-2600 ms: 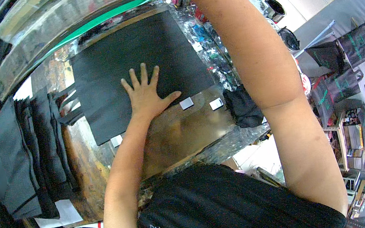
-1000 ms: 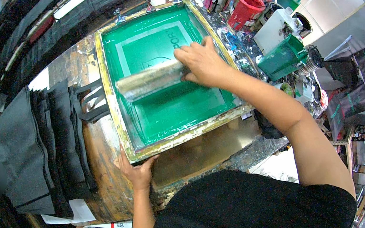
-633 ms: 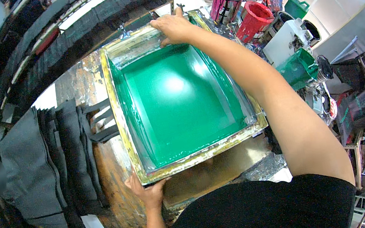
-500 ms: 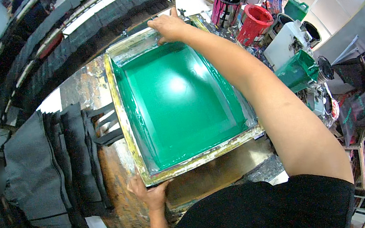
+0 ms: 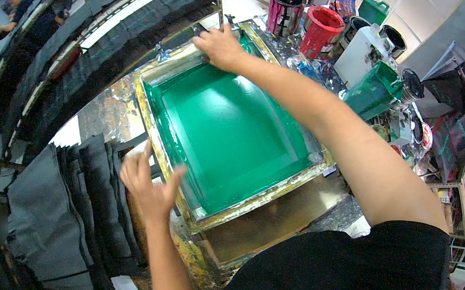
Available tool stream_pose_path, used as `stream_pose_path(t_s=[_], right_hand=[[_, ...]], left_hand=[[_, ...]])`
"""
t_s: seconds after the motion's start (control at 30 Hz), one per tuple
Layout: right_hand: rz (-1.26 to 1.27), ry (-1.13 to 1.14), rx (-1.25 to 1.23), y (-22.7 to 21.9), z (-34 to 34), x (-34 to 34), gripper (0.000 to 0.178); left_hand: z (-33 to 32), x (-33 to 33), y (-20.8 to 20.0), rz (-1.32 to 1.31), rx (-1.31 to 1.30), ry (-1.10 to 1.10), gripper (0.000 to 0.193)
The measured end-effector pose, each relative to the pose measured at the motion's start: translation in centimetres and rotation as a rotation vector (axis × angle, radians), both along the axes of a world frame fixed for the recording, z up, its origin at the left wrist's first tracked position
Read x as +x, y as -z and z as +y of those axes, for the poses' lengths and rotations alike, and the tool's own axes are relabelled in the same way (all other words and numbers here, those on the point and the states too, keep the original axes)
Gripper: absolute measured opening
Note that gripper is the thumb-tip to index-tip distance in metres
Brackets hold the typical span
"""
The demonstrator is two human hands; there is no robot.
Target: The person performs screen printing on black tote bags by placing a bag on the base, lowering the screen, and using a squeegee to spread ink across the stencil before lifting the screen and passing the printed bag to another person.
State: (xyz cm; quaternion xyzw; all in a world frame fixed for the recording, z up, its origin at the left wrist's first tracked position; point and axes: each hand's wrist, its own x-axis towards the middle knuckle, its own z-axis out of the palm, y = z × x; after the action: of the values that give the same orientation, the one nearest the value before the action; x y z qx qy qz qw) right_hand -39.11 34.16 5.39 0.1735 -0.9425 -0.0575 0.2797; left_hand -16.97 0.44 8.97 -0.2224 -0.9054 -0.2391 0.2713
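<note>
A wooden-edged screen printing frame rests over the worktable, its inside coated with glossy green ink. My right hand is closed over the frame's far end, thumb on the inner side and fingers across the top. A paint-smeared bar along that end is partly covered by the hand, so I cannot tell whether a squeegee leans there. My left hand is raised, slightly blurred, with fingers apart and holding nothing. It hovers between the frame's left side and a stack of black fabric pieces with strap-like strips.
Along the right stand a pink-stained bucket, a red bucket, a green ink container and a white jerrycan. Racks of black fabric run along the far left. A brown board shows below the frame's near edge.
My left hand has let go of the frame's near left corner and risen toward the black stack. My right hand has shifted slightly toward me, still at the far end.
</note>
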Motion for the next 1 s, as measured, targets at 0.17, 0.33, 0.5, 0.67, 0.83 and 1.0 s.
stream_pose_path(t_s=[0.17, 0.33, 0.5, 0.67, 0.83, 1.0], right_hand=[[0.048, -0.09, -0.069, -0.1, -0.6, 0.8, 0.031], [0.005, -0.085, -0.076, -0.6, -0.4, 0.7, 0.041], [-0.022, -0.104, -0.04, -0.6, -0.3, 2.3, 0.047], [-0.126, -0.072, 0.001, -1.5, -0.3, 6.2, 0.043], [-0.133, -0.093, -0.062, -1.7, -0.6, 12.4, 0.033], [-0.142, -0.09, -0.063, -1.9, -0.9, 18.7, 0.022]], left_hand=[[6.6, -14.0, -1.1, 0.209, -0.093, 0.027, 0.076], [11.1, -21.1, -0.1, -0.08, -0.427, -0.096, 0.068], [11.0, -20.0, 1.5, 0.073, -0.44, -0.124, 0.065], [11.0, -16.3, 1.3, 0.087, -0.451, -0.123, 0.062], [10.5, -11.4, 2.5, 0.183, -0.429, -0.12, 0.06], [10.2, -4.9, 2.1, 0.19, -0.421, -0.102, 0.057]])
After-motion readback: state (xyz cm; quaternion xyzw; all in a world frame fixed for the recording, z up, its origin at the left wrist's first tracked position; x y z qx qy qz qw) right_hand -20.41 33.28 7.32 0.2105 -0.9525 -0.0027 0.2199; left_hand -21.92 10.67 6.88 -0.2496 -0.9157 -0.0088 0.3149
